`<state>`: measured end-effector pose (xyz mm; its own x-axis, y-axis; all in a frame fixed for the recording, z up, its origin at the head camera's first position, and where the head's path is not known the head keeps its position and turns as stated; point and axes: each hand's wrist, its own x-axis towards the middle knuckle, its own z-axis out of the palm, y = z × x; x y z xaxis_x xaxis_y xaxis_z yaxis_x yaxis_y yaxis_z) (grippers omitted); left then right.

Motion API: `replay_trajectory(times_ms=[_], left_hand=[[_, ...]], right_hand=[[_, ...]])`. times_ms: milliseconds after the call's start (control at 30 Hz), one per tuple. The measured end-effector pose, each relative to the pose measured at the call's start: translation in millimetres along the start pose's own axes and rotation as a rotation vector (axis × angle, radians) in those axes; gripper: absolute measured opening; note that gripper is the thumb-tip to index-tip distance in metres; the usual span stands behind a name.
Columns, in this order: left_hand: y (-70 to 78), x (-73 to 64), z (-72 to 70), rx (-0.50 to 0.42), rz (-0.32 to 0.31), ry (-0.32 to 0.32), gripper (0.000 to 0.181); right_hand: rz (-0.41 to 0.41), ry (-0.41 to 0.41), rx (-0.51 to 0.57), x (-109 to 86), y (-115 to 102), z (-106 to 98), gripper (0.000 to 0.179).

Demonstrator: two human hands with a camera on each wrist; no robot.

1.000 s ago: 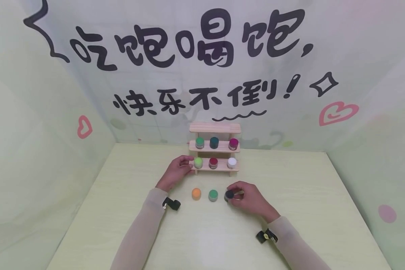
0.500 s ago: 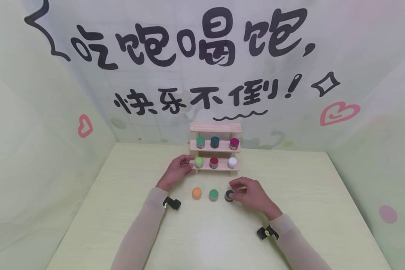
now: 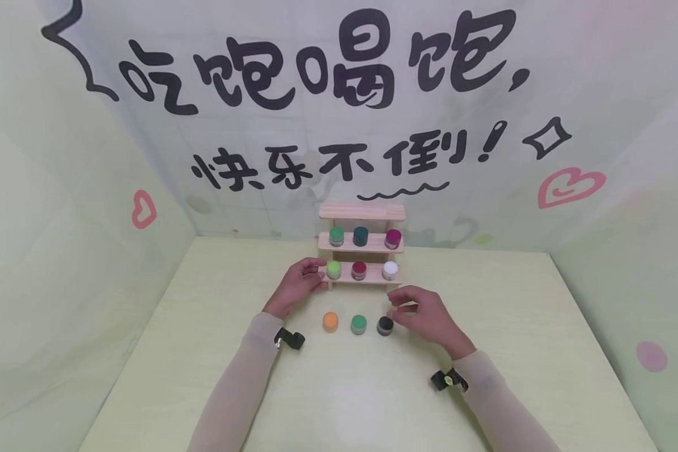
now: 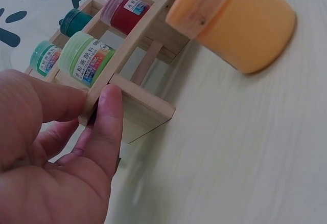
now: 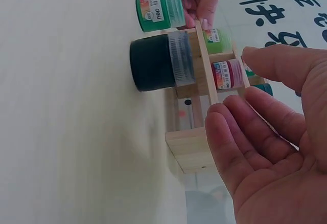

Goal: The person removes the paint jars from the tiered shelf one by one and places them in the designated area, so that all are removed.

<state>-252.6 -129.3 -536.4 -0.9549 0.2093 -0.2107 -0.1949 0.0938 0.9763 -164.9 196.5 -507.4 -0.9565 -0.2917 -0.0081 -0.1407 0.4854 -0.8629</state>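
Note:
My left hand [image 3: 295, 286] pinches the left end of the lowest tier of a small wooden display rack [image 4: 145, 98], thumb on one side and fingers on the other. Near the black paint jar [image 3: 385, 326], my right hand [image 3: 427, 314] is held with loosely bent fingers and nothing in its grasp. That jar stands upright on the table, at the right end of a row with a green paint jar [image 3: 358, 324] and an orange paint jar [image 3: 330, 322]. On the lowest tier sit a lime-green jar [image 4: 87, 58], a dark red jar [image 3: 358, 270] and a white jar [image 3: 390, 270].
The rack's middle tier bears a green jar [image 3: 336, 236], a teal jar [image 3: 360, 236] and a magenta jar [image 3: 392, 238]; no jar is on its top tier [image 3: 361, 211]. A printed cloth backdrop [image 3: 248, 207] hangs behind the pale table [image 3: 339, 402].
My right hand has let go of the black jar and moved slightly up and to the right, away from it. The left hand still holds the rack.

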Motion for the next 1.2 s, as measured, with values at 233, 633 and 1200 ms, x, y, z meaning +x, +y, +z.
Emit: replay_trajectory(times_ms=[233, 633, 1200], left_hand=[[2.6, -0.3, -0.2, 0.008, -0.010, 0.006, 0.035], [-0.6, 4.5, 1.4, -0.014, 0.001, 0.006, 0.034], [-1.4, 2.1, 0.4, -0.018, -0.015, 0.017, 0.035]], right_hand=[[-0.052, 0.067, 0.002, 6.8, -5.7, -8.1, 0.036], [-0.084, 0.250, 0.025, 27.5, -17.2, -23.9, 0.030], [-0.117, 0.392, 0.021, 60.8, -28.4, -35.5, 0.026]])
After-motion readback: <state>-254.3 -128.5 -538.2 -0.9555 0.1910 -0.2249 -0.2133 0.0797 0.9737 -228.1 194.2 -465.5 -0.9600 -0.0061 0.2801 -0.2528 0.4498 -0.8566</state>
